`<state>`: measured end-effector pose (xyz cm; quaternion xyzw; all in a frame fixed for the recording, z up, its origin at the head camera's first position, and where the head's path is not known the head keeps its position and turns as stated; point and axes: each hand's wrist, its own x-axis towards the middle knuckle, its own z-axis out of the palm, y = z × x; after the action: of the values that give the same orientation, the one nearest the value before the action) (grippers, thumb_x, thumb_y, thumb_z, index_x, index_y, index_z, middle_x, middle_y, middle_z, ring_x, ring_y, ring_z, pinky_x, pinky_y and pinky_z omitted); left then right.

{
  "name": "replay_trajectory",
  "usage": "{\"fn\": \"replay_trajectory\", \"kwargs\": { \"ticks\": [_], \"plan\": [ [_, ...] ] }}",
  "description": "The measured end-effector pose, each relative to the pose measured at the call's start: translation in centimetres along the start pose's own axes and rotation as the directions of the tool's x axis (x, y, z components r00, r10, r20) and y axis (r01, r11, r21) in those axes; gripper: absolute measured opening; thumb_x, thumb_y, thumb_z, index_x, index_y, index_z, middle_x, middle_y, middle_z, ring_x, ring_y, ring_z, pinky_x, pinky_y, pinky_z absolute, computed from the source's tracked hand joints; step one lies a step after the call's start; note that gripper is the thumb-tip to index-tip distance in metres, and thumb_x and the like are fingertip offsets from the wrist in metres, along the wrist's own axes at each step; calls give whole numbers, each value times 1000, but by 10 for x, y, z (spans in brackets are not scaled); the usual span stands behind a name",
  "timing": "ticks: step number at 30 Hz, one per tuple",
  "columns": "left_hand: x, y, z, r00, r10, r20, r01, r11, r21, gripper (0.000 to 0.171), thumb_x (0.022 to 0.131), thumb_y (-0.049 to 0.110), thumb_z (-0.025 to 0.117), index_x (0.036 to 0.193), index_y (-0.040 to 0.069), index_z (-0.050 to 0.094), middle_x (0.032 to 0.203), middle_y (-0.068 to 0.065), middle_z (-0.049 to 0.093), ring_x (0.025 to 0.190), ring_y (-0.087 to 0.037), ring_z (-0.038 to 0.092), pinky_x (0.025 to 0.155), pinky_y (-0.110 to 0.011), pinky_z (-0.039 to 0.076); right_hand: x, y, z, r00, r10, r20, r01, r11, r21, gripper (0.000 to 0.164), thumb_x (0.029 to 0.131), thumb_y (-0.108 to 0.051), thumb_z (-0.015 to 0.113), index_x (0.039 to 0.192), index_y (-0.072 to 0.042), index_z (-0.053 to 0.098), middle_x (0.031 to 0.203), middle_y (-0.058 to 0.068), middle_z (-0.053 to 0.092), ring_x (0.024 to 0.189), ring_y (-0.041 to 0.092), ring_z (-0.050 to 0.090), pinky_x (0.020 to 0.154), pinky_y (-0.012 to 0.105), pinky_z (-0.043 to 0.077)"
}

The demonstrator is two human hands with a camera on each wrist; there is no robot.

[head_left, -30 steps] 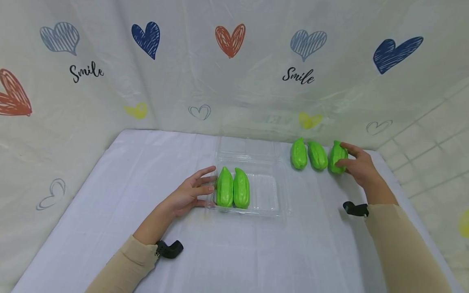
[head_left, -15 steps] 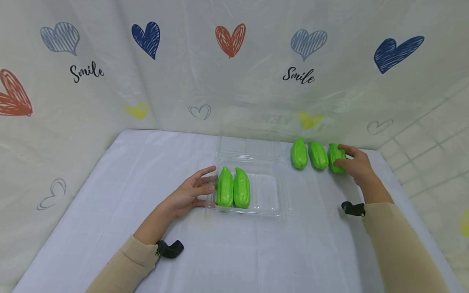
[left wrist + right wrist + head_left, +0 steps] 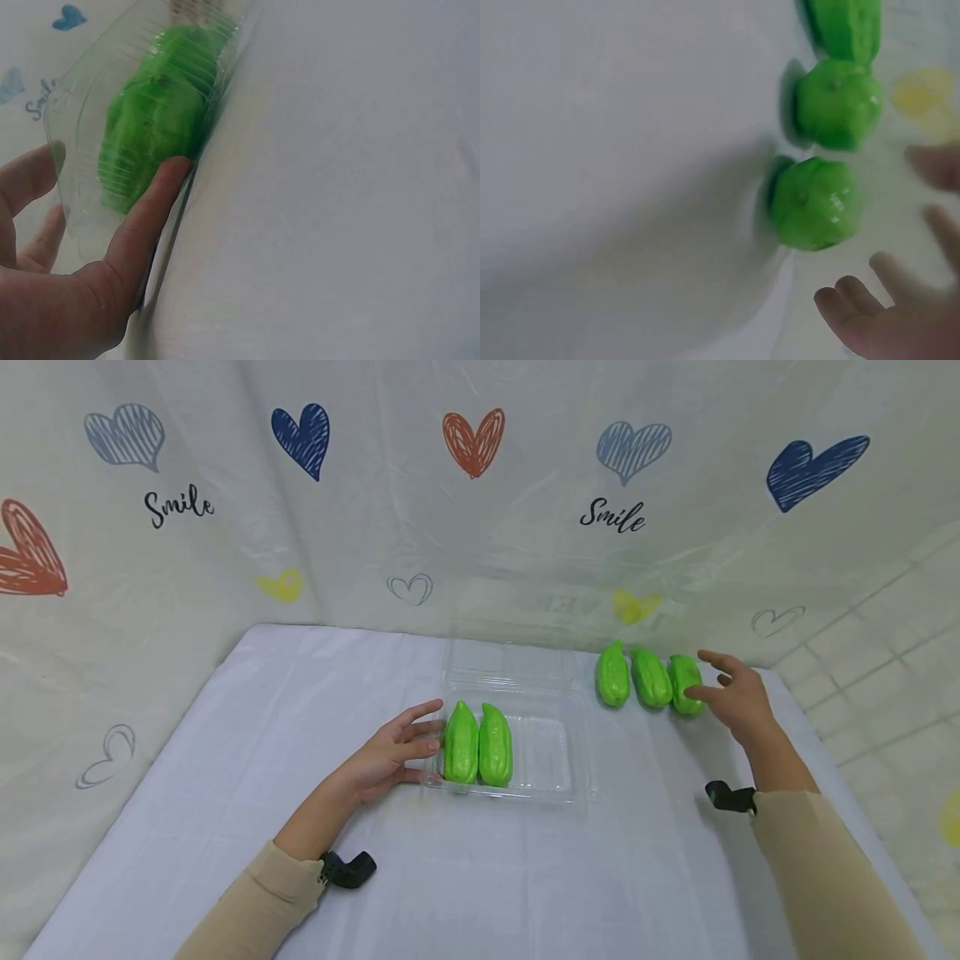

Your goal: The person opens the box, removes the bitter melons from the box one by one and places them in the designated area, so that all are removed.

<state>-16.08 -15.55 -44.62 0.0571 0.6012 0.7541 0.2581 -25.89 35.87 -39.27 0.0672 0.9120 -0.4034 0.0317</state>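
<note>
Backdrop, 1, pale, across the upper half of the frame, printed with hearts and "Smile" 2 times. Table, 1, white-covered, across the centre and bottom. Sleeves, 2, beige, 1 entering at lower left, 1 at lower right. Container, 1, clear plastic, at the centre of the frame, its clear lid lying open on the side toward the backdrop. Left hand, left of centre: fingers spread and nearly straight, touching the container's left side. Right hand, right of centre: thumb and forefinger wide apart beside the rightmost gourd, thumb tip in front of it; from here I cannot tell whether they touch. Further green gourds, ridged, 4: a middle gourd and a left gourd complete the row of 3 at centre right; 2 boxed gourds lie side by side in the container's left half. Wrist units, 2, black, 1 at each cuff.
</note>
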Motion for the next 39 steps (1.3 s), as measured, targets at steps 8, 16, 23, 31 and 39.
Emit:
{"fn": "replay_trajectory", "kwargs": {
  "ticks": [8,16,23,31,39],
  "plan": [
    [1,-1,0,1000,3,-3,-3,1000,9,74,97,11,64,158,24,26,161,-12,26,144,-41,32,88,-51,56,-22,-34,6,997,-72,-8,73,995,73,76,94,-23,70,158,-24,29,167,11,14,149,41,21,109,65,33],
    [2,-2,-1,1000,4,-5,-4,1000,8,74,97,10,64,158,25,26,161,-12,26,144,-41,32,88,-52,56,-43,-64,16,981,-190,48,186,979,81,75,92,-27,74,156,-29,35,164,0,26,145,31,36,106,55,42],
    [2,-1,0,1000,5,-4,-5,1000,10,73,98,9,62,159,24,25,161,-13,26,144,-41,32,88,-52,56,-58,-86,35,955,-284,85,277,957,87,70,90,-23,75,152,-24,42,160,1,33,141,31,42,89,22,53],
    [1,-1,0,1000,6,2,-6,1000,11,74,97,13,65,158,25,26,161,-13,25,144,-40,32,89,-51,56,-74,-105,61,910,-383,158,346,912,219,69,89,-14,75,150,-19,44,159,3,34,141,33,41,91,16,50],
    [1,0,0,1000,2,-1,-2,1000,18,72,98,11,63,158,26,27,161,-12,27,143,-39,35,89,-50,56,-85,-112,86,893,-388,227,328,908,262,70,90,-17,75,151,-24,42,158,0,35,142,31,41,104,46,47]
  ]
}}
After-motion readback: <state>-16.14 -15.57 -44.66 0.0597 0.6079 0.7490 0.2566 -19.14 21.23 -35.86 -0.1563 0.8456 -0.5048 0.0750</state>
